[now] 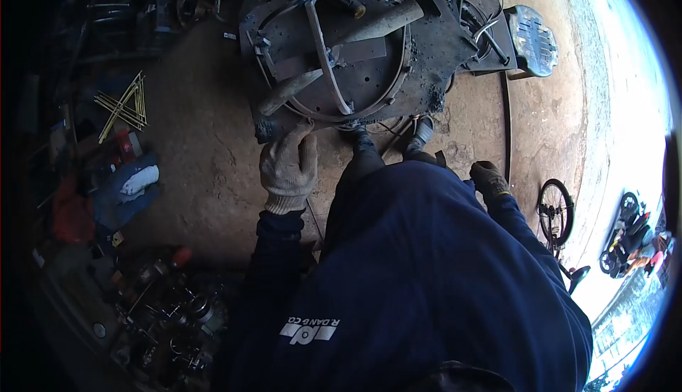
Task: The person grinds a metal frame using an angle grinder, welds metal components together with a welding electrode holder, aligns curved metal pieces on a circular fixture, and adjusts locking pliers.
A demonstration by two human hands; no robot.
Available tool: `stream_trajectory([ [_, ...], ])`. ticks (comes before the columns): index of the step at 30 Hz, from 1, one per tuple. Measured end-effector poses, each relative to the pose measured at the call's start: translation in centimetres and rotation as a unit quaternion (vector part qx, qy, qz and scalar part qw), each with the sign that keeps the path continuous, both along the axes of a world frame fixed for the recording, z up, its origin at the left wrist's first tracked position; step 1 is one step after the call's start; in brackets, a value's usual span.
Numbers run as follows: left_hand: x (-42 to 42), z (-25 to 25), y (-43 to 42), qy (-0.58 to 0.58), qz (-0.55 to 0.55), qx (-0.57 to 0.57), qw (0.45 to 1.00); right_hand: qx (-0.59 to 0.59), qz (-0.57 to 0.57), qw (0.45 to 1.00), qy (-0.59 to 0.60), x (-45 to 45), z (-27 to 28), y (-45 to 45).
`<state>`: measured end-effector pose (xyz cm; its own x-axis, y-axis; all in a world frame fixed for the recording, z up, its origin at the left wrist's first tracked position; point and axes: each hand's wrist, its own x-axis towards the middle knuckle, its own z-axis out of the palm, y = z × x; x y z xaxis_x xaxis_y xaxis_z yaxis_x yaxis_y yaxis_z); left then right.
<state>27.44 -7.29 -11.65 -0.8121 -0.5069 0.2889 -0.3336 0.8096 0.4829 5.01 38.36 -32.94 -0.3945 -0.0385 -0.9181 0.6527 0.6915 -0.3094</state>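
My left hand (289,164), in a pale knitted work glove, is at the near left edge of a dark metal table (426,61), its fingers apart and pointing toward the edge. A round metal frame (325,58) with a curved crossbar lies on the table. A long tapered metal piece (383,22) passes under the crossbar. My right hand (489,179), also gloved, hangs low beside my body at the right; its fingers look curled, and whether they hold anything is hidden.
Yellow rods (124,108) lie crossed on the floor at left, near a blue cloth (128,193). Machine parts (185,314) fill the lower left. A stool (533,40) stands right of the table. A bicycle wheel (555,213) is at right, with a motorbike (625,235) farther out.
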Motion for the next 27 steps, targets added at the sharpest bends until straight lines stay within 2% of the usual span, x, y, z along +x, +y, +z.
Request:
stream_trajectory([
  [2,-0.5,0.5,-0.6,0.074,0.026,-0.004,0.997,-0.004,-0.010,1.000,0.025,0.3,1.9,-2.3],
  [5,-0.1,1.6,-2.3,0.075,0.052,-0.033,0.995,-0.037,-0.027,0.997,0.069,-0.3,4.4,-5.4],
  [6,0.1,1.9,-3.6,0.064,0.030,-0.123,0.990,-0.082,-0.052,0.988,0.117,-0.7,5.1,-6.6],
  [7,0.1,2.0,-4.8,0.068,0.032,-0.126,0.989,-0.128,-0.077,0.975,0.164,-1.2,6.2,-8.3],
  [9,-0.3,2.2,-7.4,0.121,0.211,0.097,0.965,-0.205,-0.125,0.938,0.251,-2.2,9.1,-12.1],
  [10,-0.5,2.1,-8.7,0.127,0.215,0.090,0.964,-0.229,-0.132,0.924,0.277,-2.9,10.7,-14.0],
  [12,-1.0,2.0,-11.5,0.097,0.253,0.238,0.933,-0.296,-0.114,0.901,0.297,-4.2,14.8,-17.9],
  [13,-1.4,2.0,-12.3,0.105,0.255,0.231,0.933,-0.329,-0.113,0.890,0.295,-4.6,16.9,-20.1],
  [14,-2.0,1.9,-12.9,0.096,0.235,0.303,0.919,-0.336,-0.111,0.886,0.300,-5.0,18.8,-22.1],
  [15,-2.5,1.7,-13.4,0.087,0.210,0.374,0.899,-0.325,-0.062,0.897,0.292,-5.4,20.6,-24.0],
  [16,-3.1,0.9,-14.1,0.094,0.207,0.374,0.899,-0.311,-0.012,0.907,0.285,-5.6,21.8,-25.7],
  [17,-3.8,-0.3,-14.6,0.025,0.192,0.379,0.905,-0.311,-0.011,0.904,0.293,-5.8,22.6,-27.2],
  [18,-4.3,-0.9,-14.8,-0.044,0.175,0.383,0.906,-0.277,0.078,0.908,0.305,-5.9,23.2,-28.6],
  [19,-4.5,-1.0,-14.8,-0.038,0.171,0.384,0.906,-0.240,0.166,0.904,0.313,-6.1,23.7,-29.7],
  [20,-4.8,-1.1,-14.8,-0.060,0.151,0.431,0.888,-0.238,0.166,0.902,0.319,-6.2,23.8,-30.6],
  [21,-5.0,-1.0,-14.9,-0.083,0.131,0.475,0.866,-0.217,0.216,0.907,0.290,-6.2,23.6,-31.3],
  [22,-5.0,-0.8,-14.7,-0.081,0.126,0.475,0.867,-0.194,0.265,0.908,0.260,-5.8,24.1,-32.1],
  [23,-4.9,-0.5,-14.4,-0.072,0.126,0.472,0.870,-0.190,0.261,0.909,0.265,-5.6,24.9,-32.9],
  [25,-5.2,-0.1,-13.8,-0.062,0.117,0.472,0.872,-0.081,0.314,0.915,0.240,-5.0,27.8,-34.5],
  [27,-5.0,0.1,-13.7,-0.037,0.133,0.507,0.851,-0.080,0.324,0.908,0.254,-5.3,27.0,-34.5],
])
